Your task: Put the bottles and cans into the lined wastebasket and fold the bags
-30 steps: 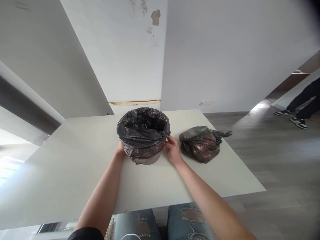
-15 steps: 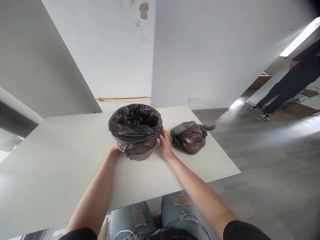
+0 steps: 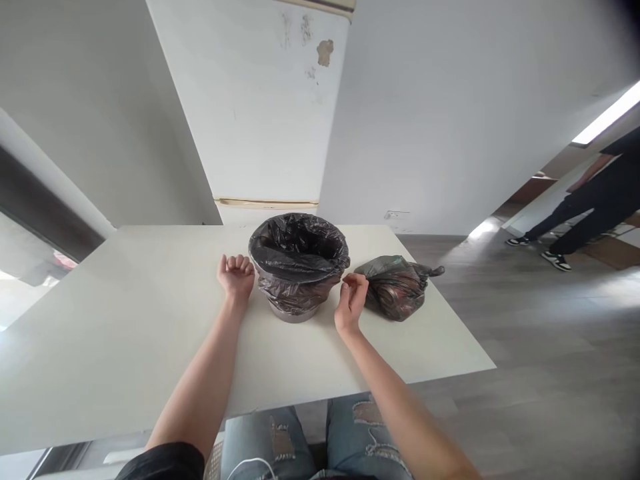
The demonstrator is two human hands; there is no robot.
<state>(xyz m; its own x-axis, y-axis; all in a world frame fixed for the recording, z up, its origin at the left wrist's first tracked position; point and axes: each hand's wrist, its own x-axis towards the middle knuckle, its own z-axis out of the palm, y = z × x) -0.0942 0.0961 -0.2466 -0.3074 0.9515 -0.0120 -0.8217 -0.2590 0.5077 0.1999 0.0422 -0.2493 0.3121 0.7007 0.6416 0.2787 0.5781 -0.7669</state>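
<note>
A trash bin (image 3: 295,316) stands upright on the white table, lined with a black plastic bag (image 3: 300,270) folded over its rim and hanging down its sides. Left of the bin, my left hand (image 3: 237,275) is a loose fist, palm up, with nothing in it. My right hand (image 3: 351,300) is at the bin's right side, fingers curled in, close to the bag's edge; I see nothing held there. Just beyond it lies a knotted black plastic bag (image 3: 397,287) with reddish contents showing through. The inside of the bin is dark.
The white table (image 3: 165,333) ends on the right beside a grey floor (image 3: 540,333). A white refrigerator (image 3: 260,107) stands behind it. At the far right a person in dark clothes (image 3: 595,207) stands on the floor. My knees are under the near edge.
Both hands have come off the bin's sides and curled up, the left one outward to the left. The view has shifted, so the bin appears farther right.
</note>
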